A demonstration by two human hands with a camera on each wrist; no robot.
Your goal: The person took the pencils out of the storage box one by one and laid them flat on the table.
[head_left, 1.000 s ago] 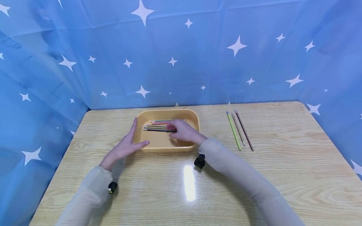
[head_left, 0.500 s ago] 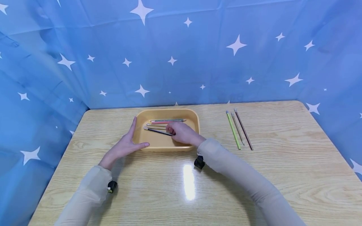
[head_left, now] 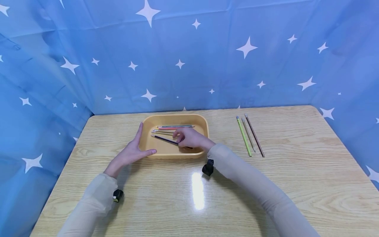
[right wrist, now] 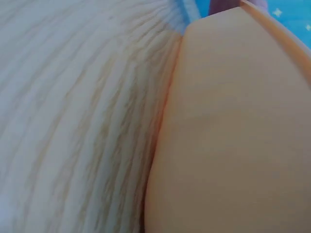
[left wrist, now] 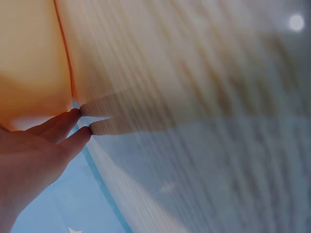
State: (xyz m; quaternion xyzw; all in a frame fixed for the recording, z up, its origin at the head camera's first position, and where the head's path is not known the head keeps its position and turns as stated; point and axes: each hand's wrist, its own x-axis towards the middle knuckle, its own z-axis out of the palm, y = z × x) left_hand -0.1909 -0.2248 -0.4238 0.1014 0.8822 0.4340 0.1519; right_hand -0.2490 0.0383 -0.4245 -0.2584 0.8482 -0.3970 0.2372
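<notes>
In the head view a yellow-orange plastic tray (head_left: 165, 156) stands near the table's far side. Spread along its left end, my left hand (head_left: 132, 152) rests with straight fingers against the outside and the thumb at the front rim. The left wrist view shows fingertips (left wrist: 73, 116) beside the tray wall. Inside the tray, my right hand (head_left: 192, 137) pinches a dark pencil (head_left: 163, 139) that lies slanted, its middle covered by the fingers. Behind it are several pencils side by side: gold ones (head_left: 163, 133), a red one (head_left: 167, 128) and a bluish-green one (head_left: 177, 126).
Right of the tray, a lime-green pencil (head_left: 244, 136), a gold pencil (head_left: 248, 135) and a dark brown pencil (head_left: 255, 135) lie on the wood-grain table (head_left: 296, 171). A blue star-patterned curtain (head_left: 189, 79) hangs behind the table's far edge.
The dark pencil has turned away from the gold ones, its right end swung toward the front with my right hand. My left hand stays put.
</notes>
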